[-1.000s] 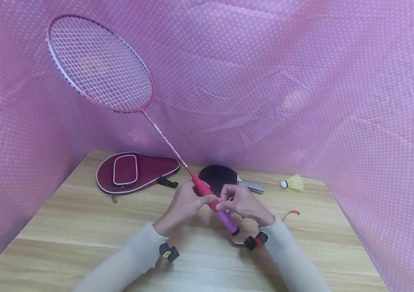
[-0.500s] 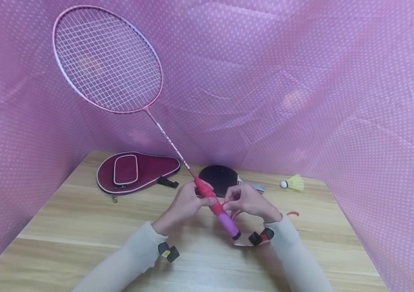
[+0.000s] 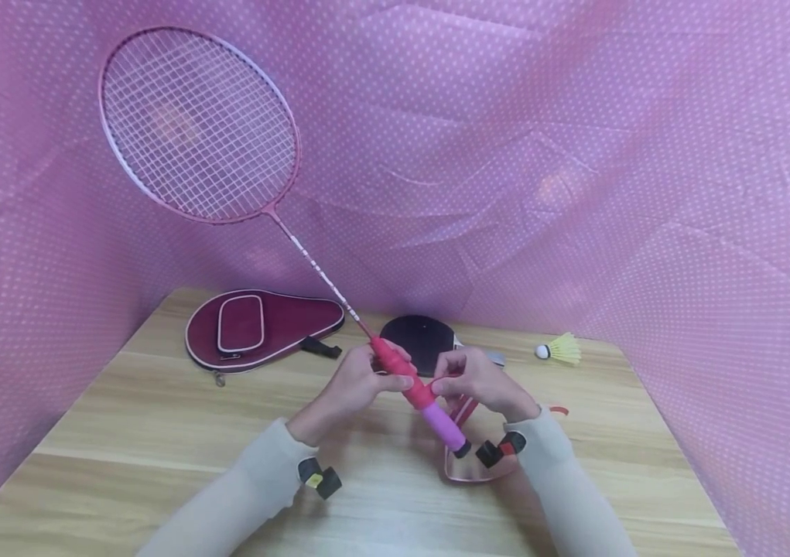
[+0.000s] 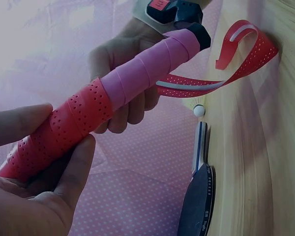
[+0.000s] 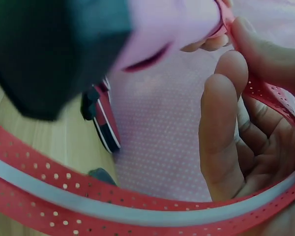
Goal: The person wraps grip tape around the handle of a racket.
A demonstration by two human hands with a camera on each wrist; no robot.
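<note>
A pink badminton racket (image 3: 200, 128) is held slanted above the wooden table (image 3: 158, 433), head up at the left. My left hand (image 3: 388, 379) grips the upper handle, where perforated red grip tape (image 4: 64, 130) covers it. Below that the lilac underwrap (image 4: 147, 66) shows down to the black butt cap (image 3: 463, 448). My right hand (image 3: 445, 381) pinches the loose red tape strip (image 5: 137, 206) beside the handle. The strip runs from the handle through my right fingers (image 5: 226, 123) and hangs in a loop (image 3: 460, 464) down to the table.
A maroon paddle case (image 3: 255, 329) lies at the back left. A black table tennis paddle (image 3: 422, 336) sits behind my hands and a yellow shuttlecock (image 3: 562, 348) at the back right. Pink dotted cloth (image 3: 645, 193) walls the table on three sides.
The racket head swung up and right, then dipped a little. My right hand rose beside the handle, and the tape loop now hangs longer toward the table.
</note>
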